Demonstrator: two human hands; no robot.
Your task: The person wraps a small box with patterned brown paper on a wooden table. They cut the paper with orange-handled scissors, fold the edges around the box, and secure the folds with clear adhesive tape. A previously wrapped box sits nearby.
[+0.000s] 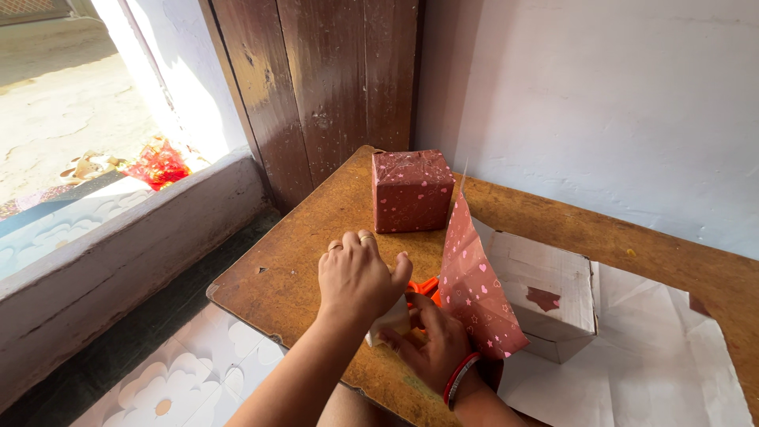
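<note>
This looks like a room in a modest home, set beside an open doorway. At the upper left of the frame a dark wooden door stands next to a low stone threshold with sunlit ground outside, while plain whitewashed walls fill the upper right. A worn wooden table stands over floral-patterned floor tiles at the lower left.
</note>
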